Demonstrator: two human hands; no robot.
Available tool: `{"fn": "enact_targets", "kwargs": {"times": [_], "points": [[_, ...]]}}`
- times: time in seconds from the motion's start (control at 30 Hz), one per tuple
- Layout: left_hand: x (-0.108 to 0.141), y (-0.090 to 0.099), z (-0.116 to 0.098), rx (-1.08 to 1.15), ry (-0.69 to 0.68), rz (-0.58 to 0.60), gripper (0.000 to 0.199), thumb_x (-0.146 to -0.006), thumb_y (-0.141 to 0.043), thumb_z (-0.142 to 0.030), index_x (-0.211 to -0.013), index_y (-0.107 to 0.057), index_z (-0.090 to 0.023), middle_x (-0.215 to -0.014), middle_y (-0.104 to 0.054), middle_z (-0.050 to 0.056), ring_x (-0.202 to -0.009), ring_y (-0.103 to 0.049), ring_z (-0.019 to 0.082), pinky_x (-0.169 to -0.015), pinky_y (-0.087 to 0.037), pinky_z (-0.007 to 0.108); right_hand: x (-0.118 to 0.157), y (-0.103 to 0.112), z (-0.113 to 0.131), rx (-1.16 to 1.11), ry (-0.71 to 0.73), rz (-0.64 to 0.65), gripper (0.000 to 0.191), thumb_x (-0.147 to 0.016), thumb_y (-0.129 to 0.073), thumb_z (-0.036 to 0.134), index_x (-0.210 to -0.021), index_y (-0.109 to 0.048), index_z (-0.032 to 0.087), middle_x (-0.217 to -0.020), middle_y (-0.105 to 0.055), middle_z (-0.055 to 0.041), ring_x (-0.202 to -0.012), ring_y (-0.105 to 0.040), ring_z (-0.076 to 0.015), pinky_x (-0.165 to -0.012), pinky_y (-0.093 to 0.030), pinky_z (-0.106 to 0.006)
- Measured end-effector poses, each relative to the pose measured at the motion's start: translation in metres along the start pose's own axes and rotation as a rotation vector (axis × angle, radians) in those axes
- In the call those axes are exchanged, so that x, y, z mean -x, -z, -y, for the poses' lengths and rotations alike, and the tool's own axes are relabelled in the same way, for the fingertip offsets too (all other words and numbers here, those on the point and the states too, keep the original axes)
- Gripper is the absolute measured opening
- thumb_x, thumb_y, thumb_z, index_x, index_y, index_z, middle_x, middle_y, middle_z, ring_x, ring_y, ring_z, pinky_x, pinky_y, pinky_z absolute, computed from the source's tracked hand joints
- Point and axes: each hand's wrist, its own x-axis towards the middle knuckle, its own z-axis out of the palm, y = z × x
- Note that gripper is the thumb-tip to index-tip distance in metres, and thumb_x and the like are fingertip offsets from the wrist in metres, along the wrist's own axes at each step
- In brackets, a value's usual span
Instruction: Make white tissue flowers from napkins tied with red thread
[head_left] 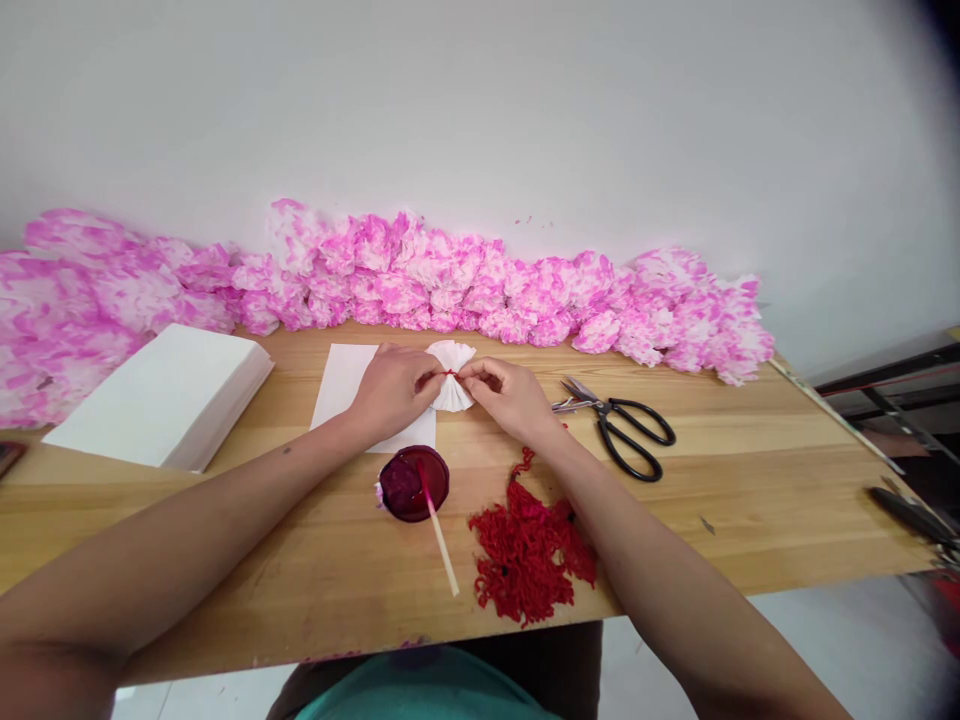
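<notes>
A pleated white paper [452,395], spread like a bow tie, has a piece of red yarn [450,373] around its narrow middle. My left hand [397,388] pinches the yarn at the left side, its fingertips against the paper. From the right, my right hand [511,395] pinches the other side of the yarn, thumb and forefinger together. Beneath my left hand lies a flat white sheet [340,375]. Nearer to me stands a small bowl of dark red dye [401,485], a pink-stained stick [442,545] leaning out of it.
Black-handled scissors [634,435] lie right of my right hand, partly over a smaller metal tool [571,405]. A heap of red yarn pieces [525,555] is by my right forearm. A thick white paper stack [169,395] sits left. Pink-and-white paper flowers [465,280] line the wall.
</notes>
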Motion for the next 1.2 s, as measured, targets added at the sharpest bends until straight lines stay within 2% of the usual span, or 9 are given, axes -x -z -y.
{"fn": "enact_targets", "kwargs": {"times": [0.37, 0.57, 0.73, 0.9, 1.07, 1.2], "points": [[0.001, -0.002, -0.001, 0.033, -0.096, 0.002, 0.025, -0.090, -0.048, -0.026, -0.070, -0.061, -0.019, -0.065, -0.061, 0.000, -0.070, -0.054, 0.018, -0.072, -0.032, 0.034, -0.001, -0.010, 0.010, 0.252, -0.008, -0.063, 0.007, -0.084, -0.057, 0.026, -0.086, -0.064, 0.024, -0.076, -0.068, 0.0021, -0.068, -0.058, -0.0149, -0.058, -0.030, -0.026], [0.000, 0.000, 0.000, 0.016, -0.043, -0.027, 0.022, -0.087, -0.050, -0.025, -0.069, -0.062, -0.019, -0.063, -0.060, -0.001, -0.068, -0.054, 0.017, -0.074, -0.033, 0.035, -0.002, -0.007, 0.003, 0.144, 0.044, -0.112, 0.009, -0.084, -0.056, 0.027, -0.078, -0.061, 0.022, -0.080, -0.067, 0.0006, -0.072, -0.058, -0.0143, -0.065, -0.035, -0.026], [-0.001, 0.003, 0.001, -0.038, 0.040, -0.063, 0.021, -0.081, -0.049, -0.022, -0.061, -0.054, -0.018, -0.060, -0.060, -0.001, -0.062, -0.052, 0.015, -0.070, -0.033, 0.034, -0.002, -0.003, 0.001, 0.090, -0.009, -0.196, 0.008, -0.078, -0.056, 0.020, -0.070, -0.056, 0.020, -0.073, -0.066, 0.0016, -0.066, -0.057, -0.0131, -0.063, -0.037, -0.025], [-0.001, 0.005, 0.003, -0.035, 0.048, -0.053, 0.020, -0.080, -0.049, -0.022, -0.061, -0.053, -0.018, -0.061, -0.060, 0.000, -0.063, -0.051, 0.015, -0.069, -0.033, 0.033, -0.001, -0.001, 0.001, 0.038, 0.006, -0.188, 0.007, -0.078, -0.056, 0.019, -0.071, -0.057, 0.020, -0.073, -0.067, 0.0011, -0.066, -0.059, -0.0130, -0.065, -0.039, -0.025], [-0.001, 0.009, 0.002, -0.031, 0.063, 0.008, 0.031, -0.091, -0.044, -0.031, -0.068, -0.060, -0.017, -0.064, -0.061, 0.000, -0.064, -0.051, 0.016, -0.070, -0.030, 0.033, 0.000, -0.001, 0.000, -0.046, 0.034, -0.158, 0.006, -0.080, -0.056, 0.020, -0.078, -0.062, 0.020, -0.077, -0.069, 0.0011, -0.068, -0.061, -0.0128, -0.067, -0.042, -0.025], [-0.004, 0.007, 0.001, 0.023, 0.064, 0.040, 0.033, -0.093, -0.046, -0.042, -0.087, -0.069, -0.021, -0.066, -0.064, -0.001, -0.065, -0.053, 0.016, -0.074, -0.030, 0.033, 0.000, 0.000, 0.001, -0.071, 0.044, -0.121, 0.009, -0.081, -0.057, 0.018, -0.083, -0.066, 0.020, -0.080, -0.071, 0.0004, -0.071, -0.063, -0.0134, -0.068, -0.043, -0.026]]}}
